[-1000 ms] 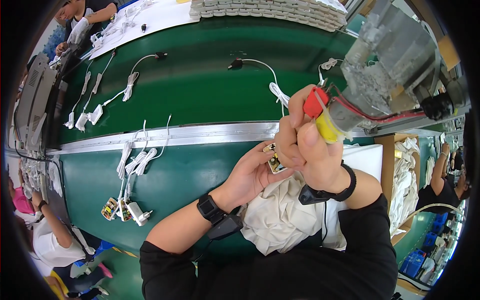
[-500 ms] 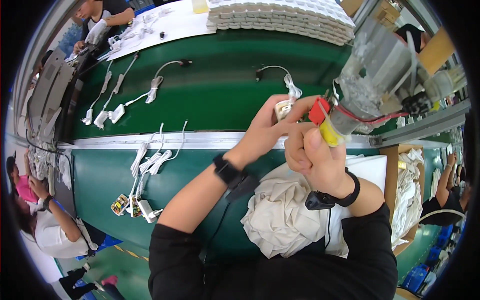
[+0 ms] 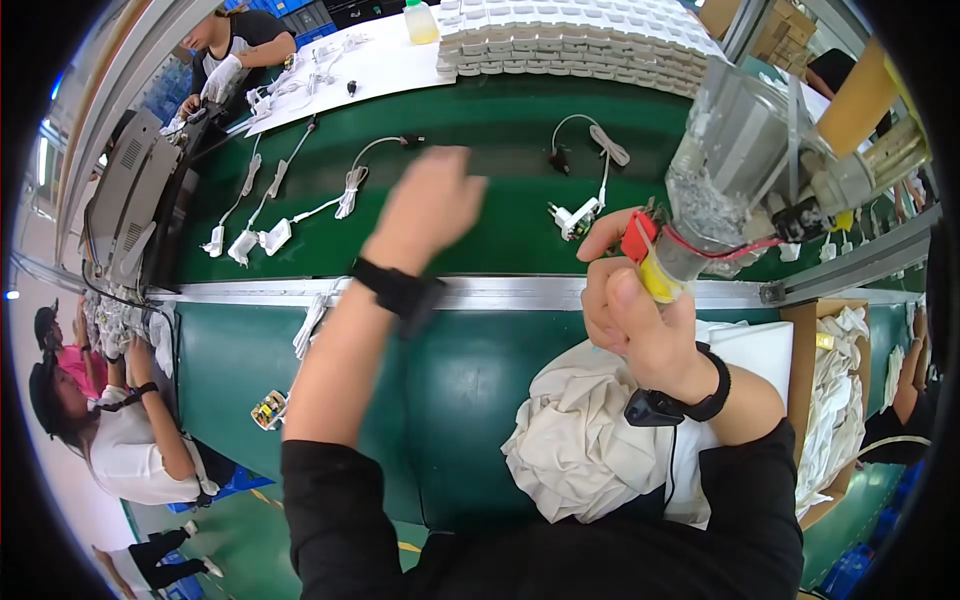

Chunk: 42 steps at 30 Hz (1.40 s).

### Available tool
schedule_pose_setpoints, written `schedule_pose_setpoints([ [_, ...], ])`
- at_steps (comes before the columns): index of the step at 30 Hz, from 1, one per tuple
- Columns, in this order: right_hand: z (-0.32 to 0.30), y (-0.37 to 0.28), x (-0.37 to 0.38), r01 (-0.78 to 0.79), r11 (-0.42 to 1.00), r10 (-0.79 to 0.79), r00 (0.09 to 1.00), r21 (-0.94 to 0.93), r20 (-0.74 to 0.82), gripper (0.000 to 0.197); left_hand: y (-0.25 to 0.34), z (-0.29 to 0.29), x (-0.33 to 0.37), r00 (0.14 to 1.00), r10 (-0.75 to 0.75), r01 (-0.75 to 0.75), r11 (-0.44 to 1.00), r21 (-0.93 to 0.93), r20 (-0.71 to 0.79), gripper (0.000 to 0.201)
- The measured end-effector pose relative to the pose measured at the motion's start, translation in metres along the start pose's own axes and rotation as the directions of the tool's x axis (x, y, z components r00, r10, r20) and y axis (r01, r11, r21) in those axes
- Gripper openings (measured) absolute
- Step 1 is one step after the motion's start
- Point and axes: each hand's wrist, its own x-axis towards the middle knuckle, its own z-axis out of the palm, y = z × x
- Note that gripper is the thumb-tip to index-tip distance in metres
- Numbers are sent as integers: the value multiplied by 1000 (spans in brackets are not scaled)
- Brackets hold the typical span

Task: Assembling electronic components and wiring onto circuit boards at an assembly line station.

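My right hand (image 3: 650,310) is closed around a hanging nozzle tool (image 3: 662,275) with a yellow end and a red trigger-like part. A clear, taped plastic hood (image 3: 715,170) joins it above. Just left of that hand, a white adapter (image 3: 577,217) with exposed circuitry lies on the green conveyor belt, its bundled cable (image 3: 610,146) behind it. My left hand (image 3: 428,205) is over the middle of the belt, smeared by motion. Its fingers cannot be made out, and it is nearest to a cable with a dark connector (image 3: 411,141).
Several white adapters (image 3: 275,237) with cables lie on the belt's left. An open adapter board (image 3: 268,411) sits on the near green table, left of a heap of cream cloth (image 3: 590,430). A cardboard box (image 3: 800,345) stands at right. Stacked white trays (image 3: 580,45) and co-workers are beyond.
My left hand has let go of the adapter and moved left across the belt. The adapter now rests on the belt. My right hand still grips the nozzle tool.
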Motion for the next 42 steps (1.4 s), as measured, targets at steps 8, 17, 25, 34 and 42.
schedule_pose_setpoints([
  [8, 9, -1, 4, 2, 1000, -2, 1000, 15, 30, 42, -193, -103, -87, 759, -621, 206, 513, 833, 195, 23],
  [17, 9, -3, 6, -21, 999, 20, 1000, 33, 4, 43, -42, -83, -32, 613, -460, 789, 393, -472, 642, 32],
  [25, 7, -11, 15, 16, 999, -19, 996, -32, -89, 39, 75, -1, -72, 662, -2, 646, -505, -572, 749, 29],
  [34, -8, -8, 22, 16, 1000, -16, 993, -5, -120, 40, 138, 15, -115, 670, 141, 716, -384, -583, 729, 41],
  [42, -10, 9, 16, 45, 999, -46, 995, -15, -92, 40, 137, 19, -119, 730, 169, 677, -315, -666, 662, 42],
])
